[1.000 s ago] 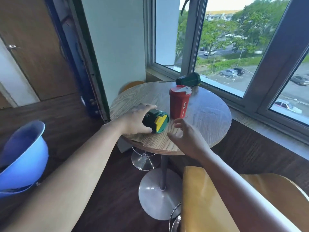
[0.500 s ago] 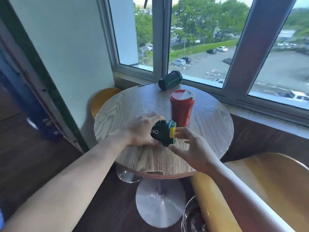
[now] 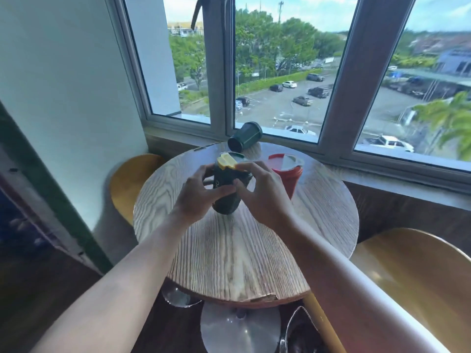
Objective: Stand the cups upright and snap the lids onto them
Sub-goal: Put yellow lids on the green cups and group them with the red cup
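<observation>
Hands grip one dark green cup [image 3: 225, 192] upright on desk [image 3: 237, 253]: left hand [image 3: 201, 197] wraps its side, right hand [image 3: 260, 192] clamps beside its yellow lid [image 3: 226, 161].

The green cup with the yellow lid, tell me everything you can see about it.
The green cup is dark green and looks like plastic, tapering toward its base. A yellow lid sits on top. It stands nearly upright, leaning slightly, base on the round wooden table. The left hand and right hand both grip it; the red cup stands just behind.
</observation>
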A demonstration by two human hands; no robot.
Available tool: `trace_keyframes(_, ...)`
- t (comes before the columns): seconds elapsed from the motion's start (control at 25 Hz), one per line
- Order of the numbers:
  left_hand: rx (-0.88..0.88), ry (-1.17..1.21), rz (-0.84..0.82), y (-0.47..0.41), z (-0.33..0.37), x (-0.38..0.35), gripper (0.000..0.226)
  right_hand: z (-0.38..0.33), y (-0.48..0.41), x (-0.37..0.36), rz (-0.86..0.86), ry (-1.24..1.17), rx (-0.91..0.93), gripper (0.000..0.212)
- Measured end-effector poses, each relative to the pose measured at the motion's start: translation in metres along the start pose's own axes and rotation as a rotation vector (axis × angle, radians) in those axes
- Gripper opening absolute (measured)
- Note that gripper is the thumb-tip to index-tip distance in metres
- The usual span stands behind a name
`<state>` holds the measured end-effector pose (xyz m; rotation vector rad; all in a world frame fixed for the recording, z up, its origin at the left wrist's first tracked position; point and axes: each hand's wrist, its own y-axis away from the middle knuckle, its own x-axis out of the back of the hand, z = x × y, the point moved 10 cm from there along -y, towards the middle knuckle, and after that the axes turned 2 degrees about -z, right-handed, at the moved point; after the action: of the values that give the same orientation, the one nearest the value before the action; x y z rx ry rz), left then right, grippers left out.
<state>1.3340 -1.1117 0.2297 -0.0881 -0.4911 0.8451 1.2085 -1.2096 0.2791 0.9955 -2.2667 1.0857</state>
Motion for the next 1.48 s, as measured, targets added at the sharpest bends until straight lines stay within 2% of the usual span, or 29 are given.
trace_keyframes(0.16,0.026,0.164,-0.063,-0.020,-0.014,0.004,0.068,-0.005,-0.021,-0.015,-0.010,0.052,0.022,0.036)
trace_keyframes(0.44,0.094,0.317,-0.190,-0.040,-0.037,0.000,0.047,-0.004,-0.031,-0.023,0.004,0.110,0.026,0.033)
trace_keyframes(0.76,0.087,0.350,-0.284,-0.047,-0.048,-0.001,0.064,-0.011,-0.026,-0.025,0.021,0.161,0.060,0.031)
trace_keyframes(0.84,0.085,0.302,-0.302,-0.047,-0.046,-0.001,0.068,-0.012,-0.028,-0.020,0.034,0.170,0.063,0.030)
trace_keyframes(0.92,0.071,0.230,-0.308,-0.049,-0.042,0.002,0.082,-0.017,-0.030,-0.010,0.060,0.158,0.080,0.026)
trace_keyframes(1.04,-0.013,0.020,-0.287,-0.054,-0.021,0.012,0.090,-0.024,-0.037,0.012,0.118,0.131,0.094,0.020)
trace_keyframes(1.2,-0.154,-0.143,-0.259,-0.068,0.028,0.020,0.070,-0.027,-0.052,0.044,0.175,0.072,0.064,0.017)
trace_keyframes(1.32,-0.247,-0.286,-0.241,-0.096,0.066,0.019,0.052,-0.018,-0.075,0.069,0.151,0.030,-0.014,0.019)
trace_keyframes(1.4,-0.235,-0.330,-0.229,-0.123,0.078,0.017,0.044,0.005,-0.097,0.079,0.093,0.000,-0.103,0.020)
trace_keyframes(1.48,-0.180,-0.364,-0.235,-0.156,0.076,0.012,0.042,0.044,-0.124,0.080,0.023,-0.132,-0.219,0.022)
